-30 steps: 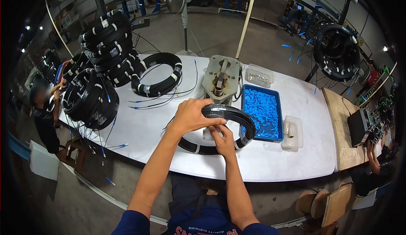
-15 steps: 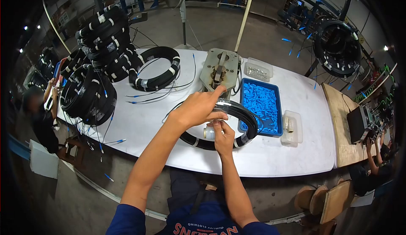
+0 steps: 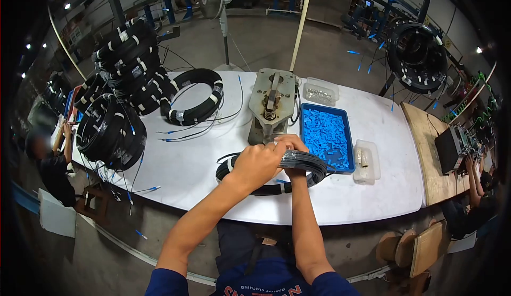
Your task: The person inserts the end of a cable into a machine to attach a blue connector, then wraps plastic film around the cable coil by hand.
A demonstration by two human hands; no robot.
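Observation:
A coil of black cable point(image 3: 308, 160) with white bands is in front of me on the white table, its far side raised and wrapped in clear film. My left hand point(image 3: 255, 165) is closed at the coil's upper left, fingers curled over the bundle. Through the ring's opening reaches my right hand point(image 3: 291, 142), its fingers bent over the far side beside the left fingertips. Whatever the right fingers hold is hidden; the film roll is out of sight. Just beyond the hands stands a metal press point(image 3: 273, 101).
Right of the coil are a blue tray point(image 3: 326, 136) of small blue parts and two clear boxes point(image 3: 321, 92). Another coil point(image 3: 194, 96) and stacked coils point(image 3: 128, 56) occupy the left. Co-workers point(image 3: 50, 163) sit at both sides.
My right hand has moved from inside the ring up and round its far side, and the film roll has gone from view. The coil's far side now looks more raised.

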